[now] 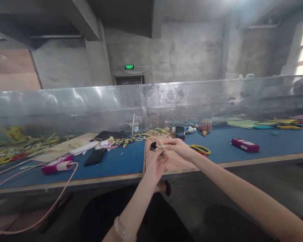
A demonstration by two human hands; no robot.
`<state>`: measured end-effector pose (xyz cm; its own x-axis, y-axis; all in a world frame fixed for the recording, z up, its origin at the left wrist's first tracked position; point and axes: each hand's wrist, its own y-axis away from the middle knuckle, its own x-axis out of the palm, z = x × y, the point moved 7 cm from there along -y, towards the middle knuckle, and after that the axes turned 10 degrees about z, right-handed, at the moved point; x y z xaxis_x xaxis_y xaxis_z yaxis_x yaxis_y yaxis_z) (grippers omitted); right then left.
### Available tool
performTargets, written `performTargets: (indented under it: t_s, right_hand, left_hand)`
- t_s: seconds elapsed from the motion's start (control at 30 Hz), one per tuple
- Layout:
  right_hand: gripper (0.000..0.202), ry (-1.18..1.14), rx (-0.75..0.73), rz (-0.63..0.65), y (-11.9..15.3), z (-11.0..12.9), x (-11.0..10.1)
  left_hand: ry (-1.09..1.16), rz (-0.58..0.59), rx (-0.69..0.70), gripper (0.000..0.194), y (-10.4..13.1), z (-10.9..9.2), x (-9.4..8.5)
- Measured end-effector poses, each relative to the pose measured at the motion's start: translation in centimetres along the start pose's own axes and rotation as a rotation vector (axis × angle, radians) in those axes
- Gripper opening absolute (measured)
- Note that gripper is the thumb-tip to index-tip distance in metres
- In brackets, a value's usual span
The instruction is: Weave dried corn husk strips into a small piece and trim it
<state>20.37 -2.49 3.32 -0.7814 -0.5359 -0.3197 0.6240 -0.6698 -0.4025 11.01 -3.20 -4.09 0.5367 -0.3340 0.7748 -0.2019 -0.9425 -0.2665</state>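
Grey concrete is filling the upper half of the frame as a wall (192, 50), and a perforated metal screen (161, 97) is running across the middle below it. Under the screen, a blue tabletop (131, 158) is stretching from side to side, with a pale brown board (176, 165) lying at its lower centre. Dried greenish strips (40, 143) are sprawling over the table at the left of the frame. Over the board, the right hand (180, 148) is reaching in from the lower right and the left hand (158, 165) is rising from the bottom centre, their fingertips meeting. One magenta box (245, 145) is resting at the right of the frame, and another magenta box (57, 164) is lying at the lower left. Yellow-handled scissors (200, 150) are lying just right of the right hand, while a dark phone (180, 133) is sitting above that hand. Near the left fingertips, a small black object (153, 145) is showing. Smallest of all, a pale greenish piece (162, 153) is sitting at centre frame, pinched between both hands' fingers; it is looking like dried plant stuff, though blur is hiding its exact form.
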Motion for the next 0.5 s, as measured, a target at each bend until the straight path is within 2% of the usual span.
performTargets:
  t_s: [0.1, 0.33, 0.5]
  right_hand:
    - [0.027, 0.041, -0.043, -0.060, -0.1, 0.0, -0.1]
    - [0.024, 0.028, -0.092, -0.212, -0.1, -0.6, 0.9]
    - [0.025, -0.018, -0.108, -0.270, 0.0, -1.1, 1.0]
  left_hand:
    - [0.021, 0.019, -0.009, 0.019, 0.2, 0.2, 0.3]
    - [0.165, -0.091, -0.041, 0.014, 0.7, 1.0, 0.9]
    - [0.006, -0.038, 0.025, 0.025, 0.4, 0.7, 0.6]
